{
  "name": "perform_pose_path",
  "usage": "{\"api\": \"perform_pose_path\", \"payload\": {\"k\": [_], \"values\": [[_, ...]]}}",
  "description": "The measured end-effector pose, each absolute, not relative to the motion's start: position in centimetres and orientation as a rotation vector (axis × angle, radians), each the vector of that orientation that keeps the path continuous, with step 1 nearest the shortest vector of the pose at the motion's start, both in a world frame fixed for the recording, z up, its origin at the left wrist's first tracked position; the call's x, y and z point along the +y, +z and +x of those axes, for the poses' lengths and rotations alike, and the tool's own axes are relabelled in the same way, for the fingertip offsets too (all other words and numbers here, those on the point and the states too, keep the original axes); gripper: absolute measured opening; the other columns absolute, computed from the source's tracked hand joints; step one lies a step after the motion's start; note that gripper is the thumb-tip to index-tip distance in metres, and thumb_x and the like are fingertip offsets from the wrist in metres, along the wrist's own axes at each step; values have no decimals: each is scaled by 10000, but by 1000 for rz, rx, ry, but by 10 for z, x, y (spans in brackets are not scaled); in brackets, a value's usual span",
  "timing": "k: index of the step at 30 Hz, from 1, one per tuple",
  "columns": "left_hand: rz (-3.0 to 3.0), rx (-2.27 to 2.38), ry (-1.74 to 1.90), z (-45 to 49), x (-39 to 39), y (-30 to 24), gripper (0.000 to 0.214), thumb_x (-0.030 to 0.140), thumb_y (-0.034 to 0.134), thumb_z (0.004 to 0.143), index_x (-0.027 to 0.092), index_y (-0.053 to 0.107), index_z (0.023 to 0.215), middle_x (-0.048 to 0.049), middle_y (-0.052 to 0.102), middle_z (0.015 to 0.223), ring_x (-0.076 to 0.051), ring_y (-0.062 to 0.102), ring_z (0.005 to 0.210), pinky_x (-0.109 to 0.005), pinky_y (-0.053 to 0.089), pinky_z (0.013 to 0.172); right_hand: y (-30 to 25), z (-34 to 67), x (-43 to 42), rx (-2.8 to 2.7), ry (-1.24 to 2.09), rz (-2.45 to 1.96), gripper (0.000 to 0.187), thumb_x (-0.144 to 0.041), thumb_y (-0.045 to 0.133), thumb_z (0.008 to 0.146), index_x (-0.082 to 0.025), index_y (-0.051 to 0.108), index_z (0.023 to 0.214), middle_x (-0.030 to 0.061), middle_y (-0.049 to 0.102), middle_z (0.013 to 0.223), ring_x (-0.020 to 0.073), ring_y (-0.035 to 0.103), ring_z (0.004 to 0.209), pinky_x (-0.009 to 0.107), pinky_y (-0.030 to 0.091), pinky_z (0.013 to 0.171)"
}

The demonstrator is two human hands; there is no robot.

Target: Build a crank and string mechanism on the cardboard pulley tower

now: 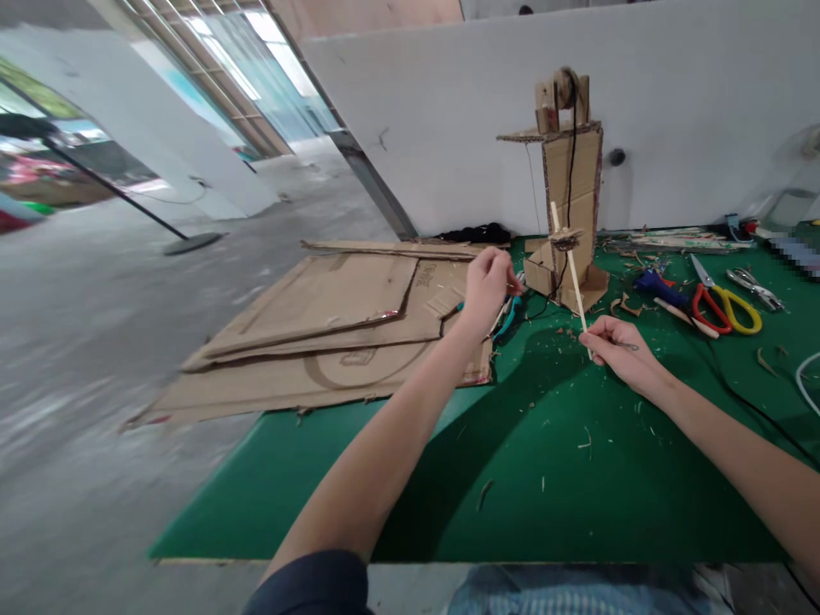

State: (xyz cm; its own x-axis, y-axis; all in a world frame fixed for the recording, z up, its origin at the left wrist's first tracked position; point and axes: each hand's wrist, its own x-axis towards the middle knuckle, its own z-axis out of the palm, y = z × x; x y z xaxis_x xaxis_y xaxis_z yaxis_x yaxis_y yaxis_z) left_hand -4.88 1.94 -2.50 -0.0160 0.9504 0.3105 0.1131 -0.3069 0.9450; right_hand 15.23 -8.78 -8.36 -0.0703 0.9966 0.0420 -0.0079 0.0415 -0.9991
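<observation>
My right hand is closed on the lower end of a thin wooden stick that slants up through a small cardboard disc wound with dark thread. My left hand is closed in a pinch beside it, above teal-handled pliers; a dark thread seems to run from it, but I cannot make out what it grips. Just behind stands a cardboard tower with a pulley wheel on top and a black cord hanging down its front.
Flat cardboard sheets overhang the left edge of the green table. At the right lie red and yellow scissors, a blue tool, metal pliers and scraps. A white partition backs the table.
</observation>
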Motion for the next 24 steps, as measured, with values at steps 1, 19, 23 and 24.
{"api": "perform_pose_path", "payload": {"k": [1, 19, 23, 24], "values": [[1581, 1328, 1443, -59, 27, -25, 248, 282, 450, 895, 206, 419, 661, 39, 472, 539, -119, 545, 474, -229, 442, 485, -84, 152, -88, -1286, 1231, -1140, 342, -492, 727, 743, -212, 532, 719, -60, 502, 543, 92, 440, 483, 245, 322, 476], [2239, 917, 175, -66, -7, 14, 437, 415, 527, 905, 218, 579, 1292, -82, 676, 1101, -173, 679, 815, -276, 520, 703, -83, 148, -90, -1303, 1234, -1162, 341, -486, 712, 741, -216, 505, 739, -70, 483, 556, 91, 439, 476, 248, 313, 479], [1972, 577, 510, -32, -24, -1, 271, 384, 569, 887, 168, 653, 1027, -46, 670, 857, -112, 615, 671, -244, 483, 600, -81, 147, -91, -1323, 1204, -1143, 345, -480, 709, 737, -221, 485, 697, -67, 465, 535, 91, 425, 470, 248, 311, 474], [1949, 561, 574, -27, -25, -6, 241, 377, 582, 883, 160, 649, 962, -37, 659, 815, -109, 608, 665, -242, 482, 596, -81, 146, -90, -1323, 1196, -1141, 342, -480, 704, 743, -221, 484, 699, -67, 456, 538, 90, 420, 470, 247, 311, 469]]}}
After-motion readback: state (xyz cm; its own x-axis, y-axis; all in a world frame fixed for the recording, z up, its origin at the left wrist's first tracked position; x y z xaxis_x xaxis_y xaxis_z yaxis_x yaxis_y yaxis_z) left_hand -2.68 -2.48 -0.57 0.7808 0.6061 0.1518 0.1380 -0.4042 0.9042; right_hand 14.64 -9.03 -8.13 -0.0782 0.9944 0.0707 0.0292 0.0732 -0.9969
